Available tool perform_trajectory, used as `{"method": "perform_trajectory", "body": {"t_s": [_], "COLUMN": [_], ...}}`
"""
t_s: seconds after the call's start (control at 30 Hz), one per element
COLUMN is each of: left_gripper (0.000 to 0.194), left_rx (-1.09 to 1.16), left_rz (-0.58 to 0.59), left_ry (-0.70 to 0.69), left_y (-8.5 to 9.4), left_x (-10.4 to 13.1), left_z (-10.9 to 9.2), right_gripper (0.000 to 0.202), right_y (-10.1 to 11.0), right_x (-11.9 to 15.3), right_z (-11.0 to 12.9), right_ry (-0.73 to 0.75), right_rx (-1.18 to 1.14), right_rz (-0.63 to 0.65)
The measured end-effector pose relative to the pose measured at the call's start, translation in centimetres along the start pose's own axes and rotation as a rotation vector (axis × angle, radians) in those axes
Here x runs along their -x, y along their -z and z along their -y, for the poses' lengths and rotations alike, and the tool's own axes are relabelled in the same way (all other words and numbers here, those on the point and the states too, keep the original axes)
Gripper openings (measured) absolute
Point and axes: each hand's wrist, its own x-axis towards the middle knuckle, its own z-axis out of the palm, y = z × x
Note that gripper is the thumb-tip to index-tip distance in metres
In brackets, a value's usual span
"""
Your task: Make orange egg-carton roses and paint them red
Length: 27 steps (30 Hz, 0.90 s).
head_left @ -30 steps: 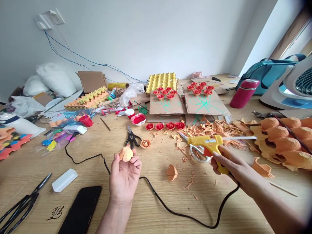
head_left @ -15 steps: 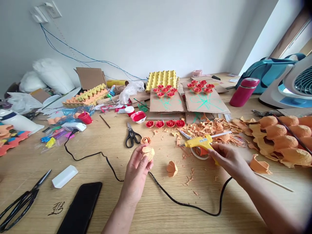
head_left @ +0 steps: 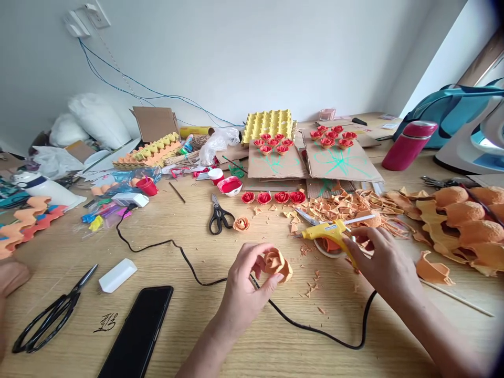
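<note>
Near the middle front, my left hand point(head_left: 252, 283) holds an orange rose-like piece point(head_left: 274, 261) between thumb and fingers; a cupped orange petal piece touches it at the right. On the right, my right hand point(head_left: 381, 260) grips the yellow glue gun point(head_left: 326, 232), whose nozzle points left and a white stick juts from its back. Below the gun is a roll of tape, partly hidden. An orange rose point(head_left: 241, 224) lies beside the small black-handled scissors point(head_left: 220, 216). Four or so red roses, several in a row point(head_left: 281, 197), stand behind.
A black cord point(head_left: 315, 331) crosses the front. A phone point(head_left: 137, 331), large scissors point(head_left: 59, 315) and a white block point(head_left: 117, 275) lie left. Orange scraps point(head_left: 346, 205), egg trays point(head_left: 464, 220) and a pink bottle point(head_left: 409, 146) are right. Another person's hand point(head_left: 13, 275) shows at the left edge.
My left hand has moved right and down to the orange cup that lay on the table. The pale piece it held is now turned, showing a rose shape. Another person's hand has appeared at left.
</note>
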Motion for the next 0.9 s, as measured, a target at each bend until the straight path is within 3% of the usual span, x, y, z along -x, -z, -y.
{"method": "perform_trajectory", "body": {"t_s": [0.07, 0.17, 0.23, 0.33, 0.47, 0.73, 0.9], "left_gripper": [0.04, 0.048, 0.05, 0.052, 0.061, 0.062, 0.016], "left_rx": [-0.072, -0.143, -0.193, -0.281, -0.381, -0.443, -0.536], "left_rz": [0.021, 0.085, 0.136, 0.2, 0.226, 0.194, 0.103], "left_ry": [-0.029, -0.052, -0.079, -0.212, -0.362, -0.431, -0.429], "left_y": [-0.4, -1.0, -1.4, -1.9, -2.3, -1.8, -0.4], "left_x": [0.4, 1.1, 1.5, 1.9, 2.1, 2.0, 0.7], "left_z": [-0.1, -0.1, -0.1, 0.2, 0.7, 0.3, 0.4], "right_gripper": [0.037, 0.022, 0.028, 0.042, 0.042, 0.032, 0.033], "right_y": [0.2, 0.0, -0.3, -0.6, -0.4, 0.1, 0.5], "right_x": [1.0, 3.0, 4.3, 5.1, 4.9, 5.0, 4.4], "right_z": [1.3, 3.9, 5.4, 6.7, 6.8, 6.7, 5.9], "right_ry": [0.1, 0.297, 0.501, 0.646, 0.696, 0.703, 0.596], "right_rx": [-0.036, -0.141, -0.187, -0.19, -0.153, -0.165, -0.217], "right_rz": [0.024, 0.183, 0.267, 0.369, 0.406, 0.342, 0.246]}}
